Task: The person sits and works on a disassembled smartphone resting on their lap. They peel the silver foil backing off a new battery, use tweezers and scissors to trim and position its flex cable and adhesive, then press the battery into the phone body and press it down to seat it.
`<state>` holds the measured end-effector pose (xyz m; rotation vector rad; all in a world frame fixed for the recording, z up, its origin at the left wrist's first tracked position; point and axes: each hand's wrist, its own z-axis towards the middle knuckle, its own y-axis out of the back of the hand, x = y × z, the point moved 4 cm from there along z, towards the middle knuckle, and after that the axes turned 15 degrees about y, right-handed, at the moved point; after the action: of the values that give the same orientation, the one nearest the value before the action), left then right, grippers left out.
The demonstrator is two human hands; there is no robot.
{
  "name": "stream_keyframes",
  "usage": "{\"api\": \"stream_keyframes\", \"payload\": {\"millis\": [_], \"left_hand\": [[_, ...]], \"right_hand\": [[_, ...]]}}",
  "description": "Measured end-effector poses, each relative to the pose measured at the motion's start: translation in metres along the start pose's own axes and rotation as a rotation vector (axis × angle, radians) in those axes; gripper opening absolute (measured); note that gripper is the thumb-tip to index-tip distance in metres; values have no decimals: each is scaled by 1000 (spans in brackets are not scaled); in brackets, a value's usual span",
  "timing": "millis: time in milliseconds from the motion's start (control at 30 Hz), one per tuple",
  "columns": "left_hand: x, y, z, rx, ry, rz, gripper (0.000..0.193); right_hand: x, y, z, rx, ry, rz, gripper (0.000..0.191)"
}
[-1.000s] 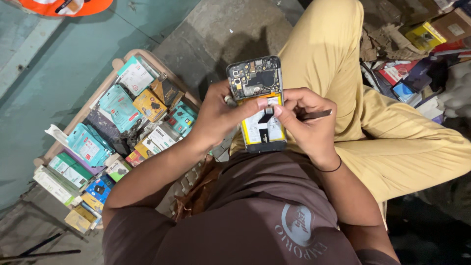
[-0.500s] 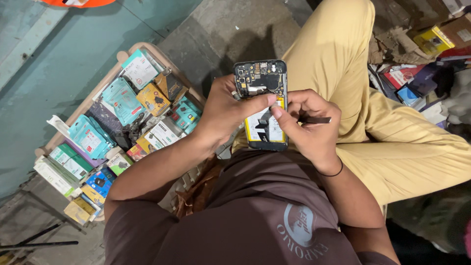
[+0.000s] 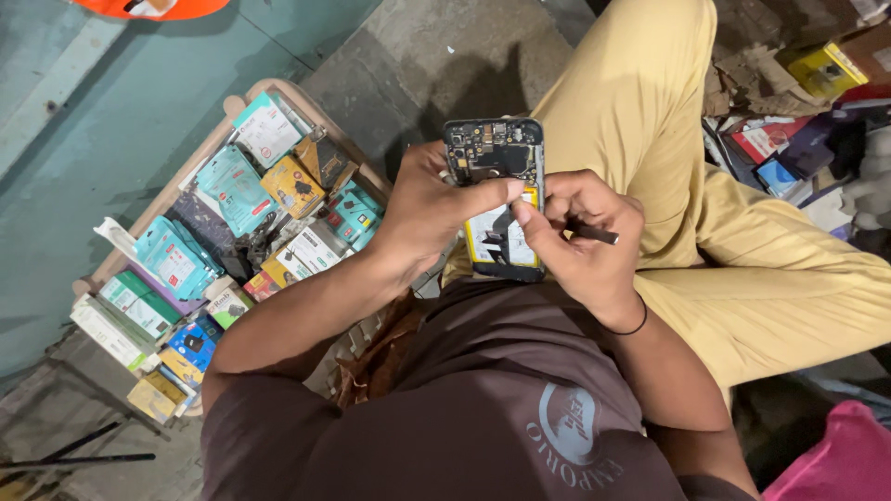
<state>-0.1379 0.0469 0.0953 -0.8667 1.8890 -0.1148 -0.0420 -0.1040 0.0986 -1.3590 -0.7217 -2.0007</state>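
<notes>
The left hand (image 3: 429, 215) gripped the opened phone (image 3: 497, 197) above the person's lap, thumb across it. The right hand (image 3: 587, 243) clutched a thin dark tool (image 3: 594, 234) and touched the phone.

Loads of small retail boxes crammed into the wooden tray (image 3: 243, 104) on the left. Up at its top corner there's a white and teal box (image 3: 266, 128), and a flat teal pack (image 3: 233, 188) just below it. A yellow-orange box (image 3: 292, 186) sits next to that, with another teal box (image 3: 351, 211) near the right edge. Down the lower end: a green box (image 3: 139, 299) and a blue one (image 3: 192, 341). Over at the picture's top right, a yellow box (image 3: 821, 67) lies above some red and blue packs (image 3: 775, 153).
</notes>
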Motion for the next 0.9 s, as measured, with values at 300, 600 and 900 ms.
{"api": "stream_keyframes", "payload": {"millis": [300,600,900], "left_hand": [[-2,-4,1,4,6,7,18],[1,-4,3,-46,-19,13,16],[0,-4,4,-26,-26,-36,13]], "right_hand": [[-8,3,4,17,-19,108,13],[-8,2,1,24,-5,106,12],[-12,3,7,140,-92,150,26]]}}
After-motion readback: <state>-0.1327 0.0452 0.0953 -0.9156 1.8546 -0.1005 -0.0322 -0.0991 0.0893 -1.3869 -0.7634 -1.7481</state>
